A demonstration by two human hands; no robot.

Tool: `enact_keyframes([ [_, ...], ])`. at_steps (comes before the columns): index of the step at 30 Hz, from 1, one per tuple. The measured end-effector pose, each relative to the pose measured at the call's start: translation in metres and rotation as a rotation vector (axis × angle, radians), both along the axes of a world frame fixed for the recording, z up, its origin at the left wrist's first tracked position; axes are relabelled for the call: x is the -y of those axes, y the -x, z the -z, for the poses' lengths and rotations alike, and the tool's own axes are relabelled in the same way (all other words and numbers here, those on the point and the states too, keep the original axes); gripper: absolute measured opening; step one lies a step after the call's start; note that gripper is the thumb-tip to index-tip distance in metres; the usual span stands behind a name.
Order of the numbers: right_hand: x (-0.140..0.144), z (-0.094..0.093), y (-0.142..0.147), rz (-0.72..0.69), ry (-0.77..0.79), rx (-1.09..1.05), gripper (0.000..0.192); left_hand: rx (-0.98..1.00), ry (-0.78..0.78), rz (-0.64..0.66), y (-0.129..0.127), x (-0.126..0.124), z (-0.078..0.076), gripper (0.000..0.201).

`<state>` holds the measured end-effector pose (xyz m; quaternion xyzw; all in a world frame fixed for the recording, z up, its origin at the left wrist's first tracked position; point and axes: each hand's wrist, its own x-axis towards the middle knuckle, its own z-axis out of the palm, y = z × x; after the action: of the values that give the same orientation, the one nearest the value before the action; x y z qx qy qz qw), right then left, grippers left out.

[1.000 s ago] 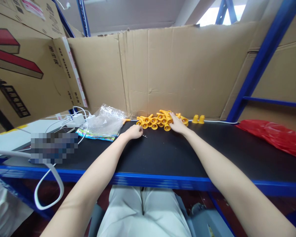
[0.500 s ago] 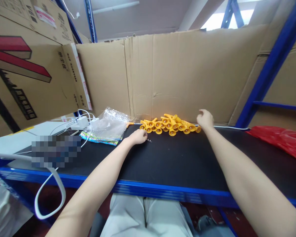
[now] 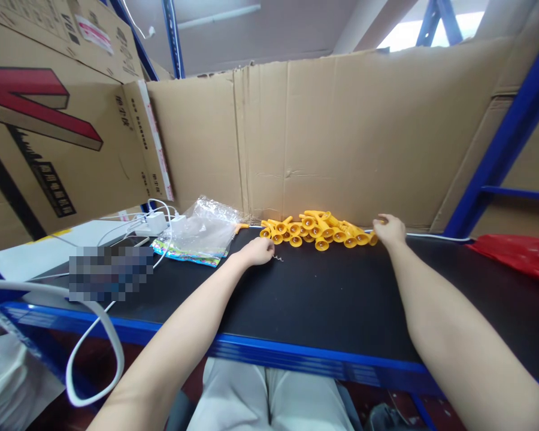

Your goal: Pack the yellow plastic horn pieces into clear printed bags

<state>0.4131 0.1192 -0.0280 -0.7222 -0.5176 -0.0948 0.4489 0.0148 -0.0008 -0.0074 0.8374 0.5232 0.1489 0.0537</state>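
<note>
Several yellow horn-shaped pieces (image 3: pixel 317 230), with flared round mouths facing me, lie heaped along the cardboard at the back of the black tabletop. At the heap's left end, my left hand (image 3: pixel 261 252) rests low with its fingers curled closed; what they may hold is hidden. A small pale curly strand (image 3: pixel 278 258) shows right beside its fingertips. My right hand (image 3: pixel 391 230) hovers at the right end of the heap, its thumb and fingers apart, with nothing visible in them. One more orange-yellow piece (image 3: pixel 241 227) pokes out beside the clear plastic bag.
A clear plastic bag (image 3: pixel 206 224) with a colourful edge lies to the left, beside white chargers (image 3: pixel 155 222) and cables. A red plastic bag (image 3: pixel 516 254) is at the far right. Cardboard (image 3: pixel 350 137) walls the back, and a blue post (image 3: pixel 498 143) slants up at the right.
My right hand has come down slightly at the right end of the heap, and its fingers have spread. The left hand stays beside the heap. The whole view has shifted a little.
</note>
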Motion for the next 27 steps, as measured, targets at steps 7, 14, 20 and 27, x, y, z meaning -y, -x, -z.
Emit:
enact_keyframes([
  [7,0.008,-0.005,0.010,0.035,0.193,-0.095,0.061,0.012,0.000,0.009,-0.001,-0.002,0.001,0.020],
  [14,0.008,-0.014,0.000,-0.029,0.355,-0.065,0.051,-0.001,-0.005,0.011,-0.002,0.001,-0.001,0.021],
  [20,0.021,-0.039,-0.003,0.137,0.506,0.163,0.017,-0.005,0.011,0.000,-0.003,0.005,-0.004,0.021],
  [27,0.015,-0.035,-0.024,0.069,0.574,0.189,0.027,0.002,0.010,0.004,-0.002,0.003,-0.003,0.021],
])
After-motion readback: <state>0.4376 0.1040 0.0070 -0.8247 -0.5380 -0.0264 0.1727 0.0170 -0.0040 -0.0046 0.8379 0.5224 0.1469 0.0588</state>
